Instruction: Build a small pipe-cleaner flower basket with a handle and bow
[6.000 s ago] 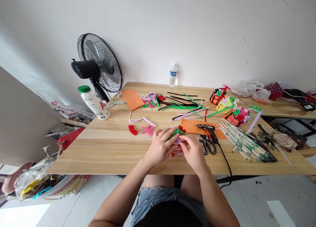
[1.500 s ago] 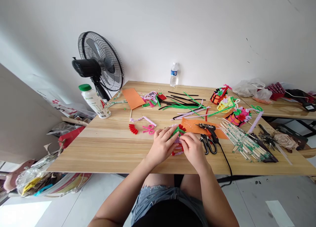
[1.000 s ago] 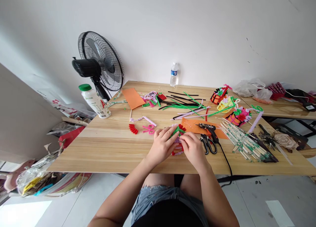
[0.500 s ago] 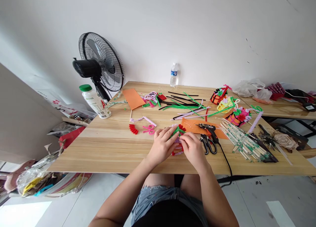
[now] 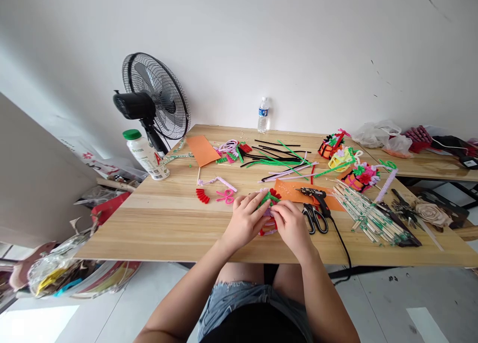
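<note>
Near the front of the wooden table (image 5: 149, 233), both hands are closed around a small pipe-cleaner flower basket (image 5: 269, 226) in red, green and lilac. My left hand (image 5: 246, 216) holds it from the left, fingers laid over its top. From the right, my right hand (image 5: 291, 221) pinches at its upper part; the fingertips partly hide what they grip. Left of the hands lie a pink pipe-cleaner bow (image 5: 225, 196) and a red coiled piece (image 5: 202, 195). To the right are black-handled scissors (image 5: 315, 219) and a glue gun (image 5: 317, 197) on an orange sheet (image 5: 289, 189).
Loose pipe cleaners (image 5: 280, 159) spread across the middle. Finished-looking flower baskets (image 5: 360, 176) stand at the right, behind a bundle of wrapped sticks (image 5: 373, 216). A water bottle (image 5: 263, 115) is at the back; a white bottle (image 5: 147, 156) and fan (image 5: 157, 96) are left.
The camera view has shifted very slightly. Both hands keep their hold on the flower basket, with almost no visible movement.
</note>
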`<state>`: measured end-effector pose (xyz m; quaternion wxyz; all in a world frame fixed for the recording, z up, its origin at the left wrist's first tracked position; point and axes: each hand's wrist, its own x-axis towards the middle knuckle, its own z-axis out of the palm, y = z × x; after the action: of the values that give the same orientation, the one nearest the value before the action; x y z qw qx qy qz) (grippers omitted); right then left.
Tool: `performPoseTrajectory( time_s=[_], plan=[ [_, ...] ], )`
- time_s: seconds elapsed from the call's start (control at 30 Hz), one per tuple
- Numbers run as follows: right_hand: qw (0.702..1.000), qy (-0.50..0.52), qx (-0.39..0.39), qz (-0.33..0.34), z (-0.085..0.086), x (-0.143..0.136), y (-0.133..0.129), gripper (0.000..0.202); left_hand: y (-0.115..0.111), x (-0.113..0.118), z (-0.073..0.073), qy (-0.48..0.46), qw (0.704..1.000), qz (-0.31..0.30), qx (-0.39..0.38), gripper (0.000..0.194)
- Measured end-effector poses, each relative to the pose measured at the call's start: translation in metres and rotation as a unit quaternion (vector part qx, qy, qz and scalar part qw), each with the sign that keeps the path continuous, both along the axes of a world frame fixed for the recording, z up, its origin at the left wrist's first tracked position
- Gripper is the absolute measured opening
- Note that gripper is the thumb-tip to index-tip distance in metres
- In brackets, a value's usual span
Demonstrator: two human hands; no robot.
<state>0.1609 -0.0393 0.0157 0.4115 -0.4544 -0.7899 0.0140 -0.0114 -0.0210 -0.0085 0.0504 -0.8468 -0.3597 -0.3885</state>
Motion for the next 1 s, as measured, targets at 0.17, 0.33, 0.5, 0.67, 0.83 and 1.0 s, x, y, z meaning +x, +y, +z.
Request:
performPoseTrajectory(
  time_s=[0.17, 0.33, 0.5, 0.67, 0.83, 1.0],
  plan=[
    [1.0, 0.0, -0.002, 0.0, -0.0005, 0.0004, 0.0006, 0.019, 0.0001, 0.0009, -0.0003, -0.002, 1.0, -0.001, 0.003, 0.037],
    [1.0, -0.006, -0.005, 0.0, -0.0001, 0.0005, 0.0005, 0.02, 0.0002, 0.001, -0.0001, -0.003, 1.0, 0.0, 0.003, 0.036],
    [1.0, -0.003, -0.003, 0.0, -0.0006, -0.0002, 0.0007, 0.02, -0.0001, 0.0005, 0.0003, -0.004, 1.0, -0.001, 0.004, 0.035],
    [1.0, -0.006, -0.001, -0.001, -0.0006, -0.0005, 0.0005, 0.019, 0.0, 0.0004, 0.0003, -0.004, 1.0, -0.002, 0.0, 0.035],
    [1.0, -0.01, 0.004, -0.002, -0.001, -0.0004, 0.0004, 0.019, 0.0007, 0.0004, -0.0003, -0.008, 1.0, -0.003, 0.006, 0.035],
    [1.0, -0.008, 0.006, -0.001, -0.0017, -0.0005, 0.0008, 0.019, 0.0012, 0.0001, -0.0013, -0.008, 1.0, -0.003, 0.009, 0.035]
  ],
)
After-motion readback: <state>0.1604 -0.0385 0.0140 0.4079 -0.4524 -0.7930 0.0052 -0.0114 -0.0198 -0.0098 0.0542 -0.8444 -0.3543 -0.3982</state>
